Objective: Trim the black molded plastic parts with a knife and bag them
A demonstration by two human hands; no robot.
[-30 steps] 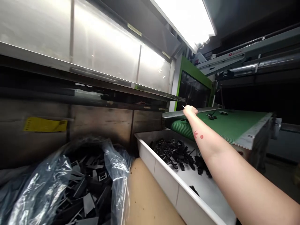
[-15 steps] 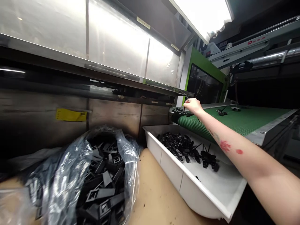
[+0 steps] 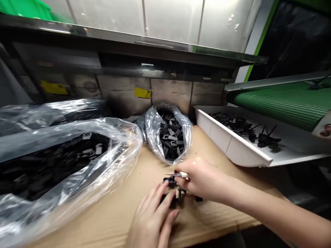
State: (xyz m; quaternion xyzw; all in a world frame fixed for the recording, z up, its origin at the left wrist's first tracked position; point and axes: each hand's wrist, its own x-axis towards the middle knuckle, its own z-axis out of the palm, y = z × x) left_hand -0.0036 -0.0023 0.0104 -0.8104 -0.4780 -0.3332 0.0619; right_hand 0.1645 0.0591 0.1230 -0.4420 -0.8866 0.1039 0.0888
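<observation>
My right hand (image 3: 201, 177) is closed round a small knife (image 3: 182, 175) with a pale handle, its thin pointed blade facing left. Under its fingers is a black moulded plastic part (image 3: 179, 194) with a stem, low over the cardboard-covered table (image 3: 144, 210); whether those fingers grip the part too I cannot tell. From the lower left, my left hand (image 3: 150, 215) reaches in with fingers stretched and apart, their tips at the part's left side. Both hands partly hide the part, and motion blurs it.
An open clear bag (image 3: 186, 137) of black pieces stands beyond the hands. A larger open bag (image 3: 121, 165) of black pieces lies left. On the right, a white tray (image 3: 219, 141) holds black parts below a green conveyor belt (image 3: 281, 101). A metal shelf edge (image 3: 165, 43) runs above.
My right hand has come from the conveyor's end to the table in front of me. My left hand has entered the view. The camera has turned left and down.
</observation>
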